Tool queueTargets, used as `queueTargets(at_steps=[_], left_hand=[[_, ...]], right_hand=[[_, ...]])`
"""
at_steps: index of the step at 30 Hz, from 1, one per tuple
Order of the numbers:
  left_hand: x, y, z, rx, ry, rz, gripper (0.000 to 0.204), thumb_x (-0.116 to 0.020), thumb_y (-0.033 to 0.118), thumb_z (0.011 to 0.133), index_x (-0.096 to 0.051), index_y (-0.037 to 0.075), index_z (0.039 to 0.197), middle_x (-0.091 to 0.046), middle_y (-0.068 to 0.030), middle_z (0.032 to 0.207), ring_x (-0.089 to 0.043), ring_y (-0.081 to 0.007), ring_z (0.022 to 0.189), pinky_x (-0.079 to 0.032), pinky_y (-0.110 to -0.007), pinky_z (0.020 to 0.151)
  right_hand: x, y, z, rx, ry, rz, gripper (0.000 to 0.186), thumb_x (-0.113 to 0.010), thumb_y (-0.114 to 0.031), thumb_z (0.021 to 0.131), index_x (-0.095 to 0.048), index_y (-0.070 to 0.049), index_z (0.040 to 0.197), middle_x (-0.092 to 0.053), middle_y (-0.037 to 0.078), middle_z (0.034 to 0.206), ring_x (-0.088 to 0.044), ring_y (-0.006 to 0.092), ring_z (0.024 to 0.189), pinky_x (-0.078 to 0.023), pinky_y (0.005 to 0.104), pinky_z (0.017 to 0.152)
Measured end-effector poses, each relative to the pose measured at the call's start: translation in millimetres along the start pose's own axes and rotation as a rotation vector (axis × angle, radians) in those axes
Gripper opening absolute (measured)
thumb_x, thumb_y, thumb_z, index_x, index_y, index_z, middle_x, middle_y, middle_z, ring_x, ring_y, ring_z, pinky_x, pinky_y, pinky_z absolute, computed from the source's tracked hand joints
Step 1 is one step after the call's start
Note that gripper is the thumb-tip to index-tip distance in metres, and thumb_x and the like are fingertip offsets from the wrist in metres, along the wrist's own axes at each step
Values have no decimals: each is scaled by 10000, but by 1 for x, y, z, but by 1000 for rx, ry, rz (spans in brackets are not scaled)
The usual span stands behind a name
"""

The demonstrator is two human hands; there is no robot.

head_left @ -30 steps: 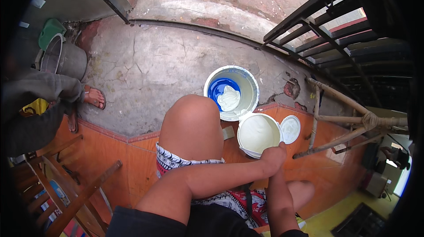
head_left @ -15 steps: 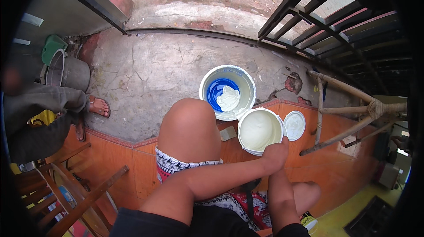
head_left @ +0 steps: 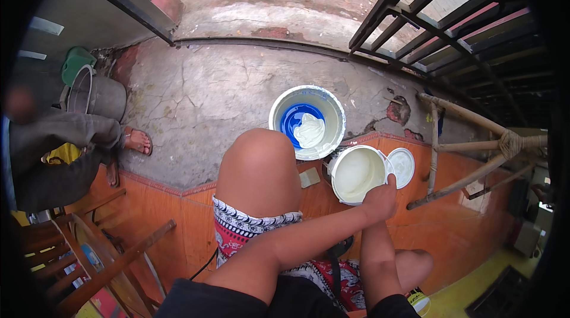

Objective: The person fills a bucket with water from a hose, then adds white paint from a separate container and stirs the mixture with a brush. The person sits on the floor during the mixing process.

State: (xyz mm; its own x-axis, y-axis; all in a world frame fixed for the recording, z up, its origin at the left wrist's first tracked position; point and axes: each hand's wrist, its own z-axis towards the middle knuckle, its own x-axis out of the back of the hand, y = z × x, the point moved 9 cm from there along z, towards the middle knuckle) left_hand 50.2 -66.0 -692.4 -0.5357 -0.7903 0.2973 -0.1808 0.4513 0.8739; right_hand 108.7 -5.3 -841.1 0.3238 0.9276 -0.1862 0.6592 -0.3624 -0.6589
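White pail (head_left: pixel 356 174) on the orange ledge, just right of the knee (head_left: pixel 258 169) — same spot as a second ago, hands unmoved. Both hands meet at its near rim; left hand (head_left: pixel 380 199) curled on the rim, right hand hidden behind it, grip unclear. Lid (head_left: pixel 402 167) just beside; blue bucket (head_left: pixel 307 121) beyond.

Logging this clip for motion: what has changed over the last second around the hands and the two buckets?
Almost nothing: only the head camera drifts a little. Both hands stay together on the near rim of the small white bucket. The blue bucket, the round lid and the raised knee keep their places.
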Motion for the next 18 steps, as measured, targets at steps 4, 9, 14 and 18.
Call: queueTargets(at_steps=[4, 9, 14, 18], left_hand=[[-7, 0, 1, 10, -24, 14, 464, -623, 56, 807, -372, -87, 1170, -667, -262, 802, -692, -439, 775, -561, -509, 688], [-6, 2, 6, -21, -49, -10, 480, -611, 83, 827, -376, -106, 1201, -673, -268, 853, -699, -437, 797, -575, -498, 704], [10, 7, 28, -129, 78, -137, 463, -616, 114, 839, -383, -111, 1171, -655, -304, 823, -678, -469, 794, -549, -530, 735], [10, 11, 40, -148, 97, -205, 452, -617, 130, 857, -390, -102, 1172, -651, -316, 813, -672, -482, 804, -540, -535, 751]], right_hand=[[-1, -3, 3, -2, -5, -4, 631, -524, -605, 952, -673, 8, 983, -698, 188, 960, -702, 280, 837, -568, 417, 804], [-3, -7, 8, 0, -10, -6, 644, -535, -614, 943, -681, 12, 962, -702, 195, 951, -709, 283, 821, -571, 415, 795], [-7, -10, 14, 9, -7, 17, 657, -547, -624, 935, -689, 17, 940, -707, 202, 943, -715, 286, 804, -574, 414, 786], [-12, -9, 23, 17, 5, 40, 668, -556, -632, 929, -696, 21, 923, -711, 207, 936, -721, 288, 791, -577, 413, 779]])
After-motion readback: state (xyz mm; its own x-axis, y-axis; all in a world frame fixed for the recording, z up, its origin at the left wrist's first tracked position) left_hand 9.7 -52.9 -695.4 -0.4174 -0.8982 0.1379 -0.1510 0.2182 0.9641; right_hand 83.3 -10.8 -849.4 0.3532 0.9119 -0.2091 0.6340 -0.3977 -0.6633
